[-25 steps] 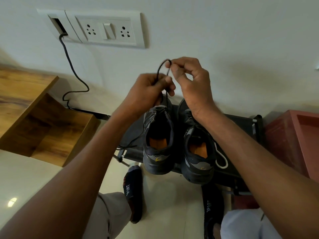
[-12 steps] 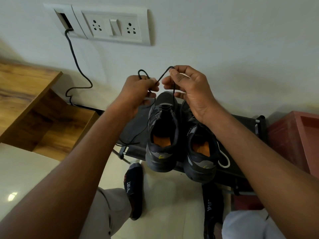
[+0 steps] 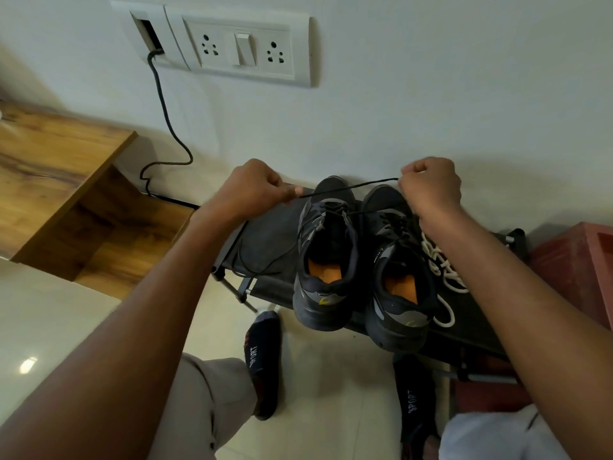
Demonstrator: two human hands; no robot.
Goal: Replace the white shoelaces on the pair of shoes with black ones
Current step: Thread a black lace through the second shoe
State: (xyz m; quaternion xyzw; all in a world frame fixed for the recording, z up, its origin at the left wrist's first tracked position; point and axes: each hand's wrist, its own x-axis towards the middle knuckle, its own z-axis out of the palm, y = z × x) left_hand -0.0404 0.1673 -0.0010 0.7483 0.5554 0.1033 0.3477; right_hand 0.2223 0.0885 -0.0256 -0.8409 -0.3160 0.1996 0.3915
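The left hand [image 3: 252, 187] and the right hand [image 3: 431, 185] each pinch the thin black shoelace [image 3: 348, 187], stretched above two dark grey sport shoes [image 3: 326, 257].

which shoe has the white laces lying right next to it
The right shoe; the loose white laces lie against its outer side on the black rack, while the left shoe has none beside it.

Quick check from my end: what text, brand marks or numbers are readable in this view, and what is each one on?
"SPORT" on the left sock, running along the foot.
"SPORT" on the right sock, running along the foot.
Small white print on the inner collar of the right shoe: too small to read.
Yellow marks on the heels of both shoes: a logo shape, no legible letters.
Socket panel: no readable text.
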